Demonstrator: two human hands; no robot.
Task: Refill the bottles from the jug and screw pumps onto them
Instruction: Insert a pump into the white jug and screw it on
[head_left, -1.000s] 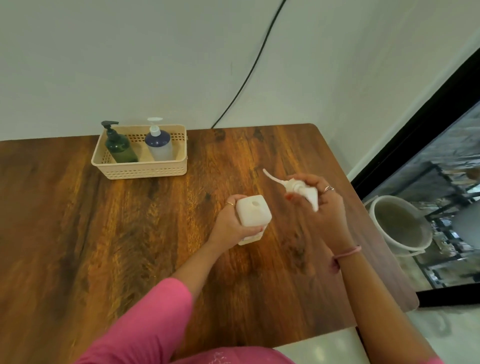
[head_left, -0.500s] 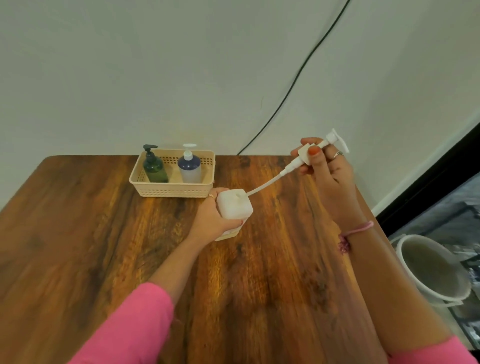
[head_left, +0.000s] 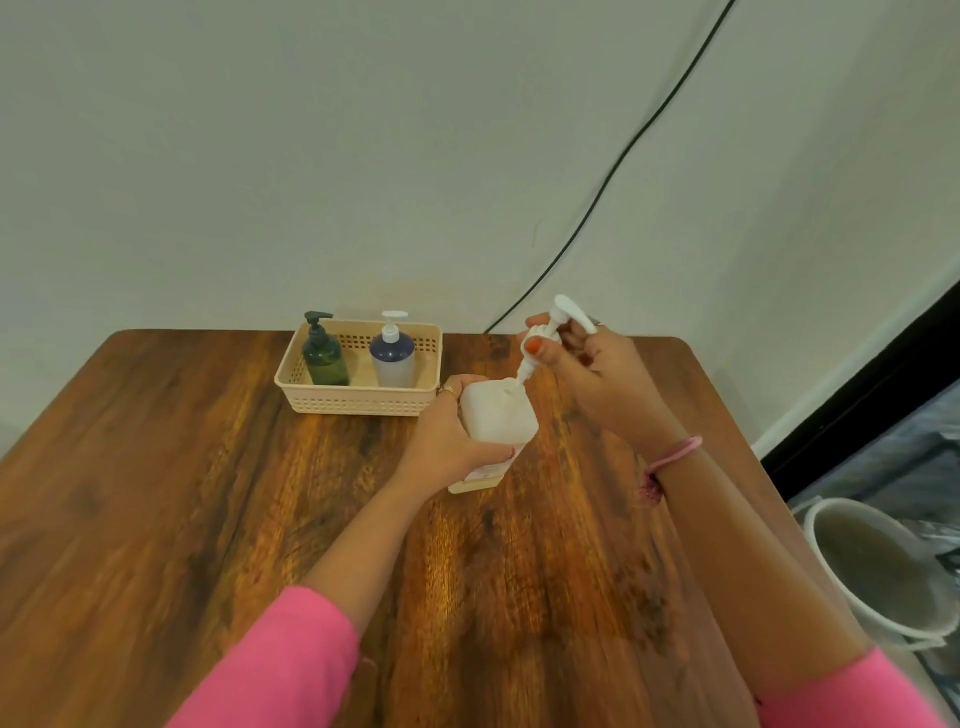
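A white square bottle (head_left: 497, 415) stands on the wooden table (head_left: 208, 493), gripped around its side by my left hand (head_left: 441, 441). My right hand (head_left: 587, 369) holds a white pump (head_left: 563, 317) above the bottle's neck. The pump's tube runs down into the bottle's opening, and the pump collar sits a little above the neck. A cream basket (head_left: 358, 400) at the back of the table holds a dark green pump bottle (head_left: 323, 353) and a blue-and-clear pump bottle (head_left: 392, 353), both with pumps on. No jug is in view.
A white bucket (head_left: 878, 566) stands on the floor off the table's right edge. A black cable (head_left: 613, 176) runs down the wall behind the table. A dark door frame (head_left: 883, 384) lies to the right.
My right hand has brought the pump closer and more upright, and its tube has slid deeper into the bottle. The view has tilted up and the bottle sits slightly farther right.
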